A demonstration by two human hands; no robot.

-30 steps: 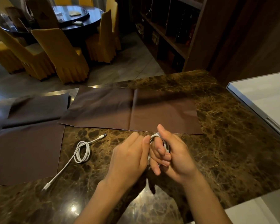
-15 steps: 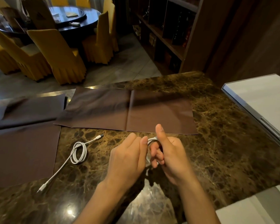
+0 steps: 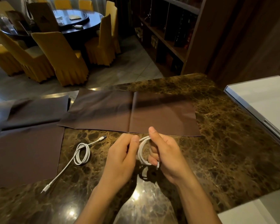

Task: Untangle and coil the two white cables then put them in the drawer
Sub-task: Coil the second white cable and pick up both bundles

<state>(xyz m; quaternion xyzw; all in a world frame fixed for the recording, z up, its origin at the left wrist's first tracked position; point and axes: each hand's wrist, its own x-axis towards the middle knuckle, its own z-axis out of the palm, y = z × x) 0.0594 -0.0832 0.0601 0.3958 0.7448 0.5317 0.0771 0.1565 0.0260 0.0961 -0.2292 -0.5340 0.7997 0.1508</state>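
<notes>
A small coil of white cable [image 3: 142, 151] hangs between both hands above the marble counter [image 3: 217, 143]. My right hand [image 3: 166, 152] grips the coil, fingers curled through the loops and thumb pointing up, with a plug end showing near its lower fingers. My left hand [image 3: 121, 157] pinches the coil's top strand from the left. A second white cable [image 3: 81, 155] lies on the counter to the left, loosely looped in the middle, with both ends trailing out. No drawer can be made out.
Dark brown cloth mats lie on the counter: one [image 3: 132, 113] just beyond my hands, another [image 3: 24, 156] at the left. A white surface with a metal edge [image 3: 265, 107] adjoins the counter at the right. Yellow chairs and a round table stand beyond.
The coil now shows more between the hands, which have parted slightly. The cable on the counter has not moved; the camera shifted a little.
</notes>
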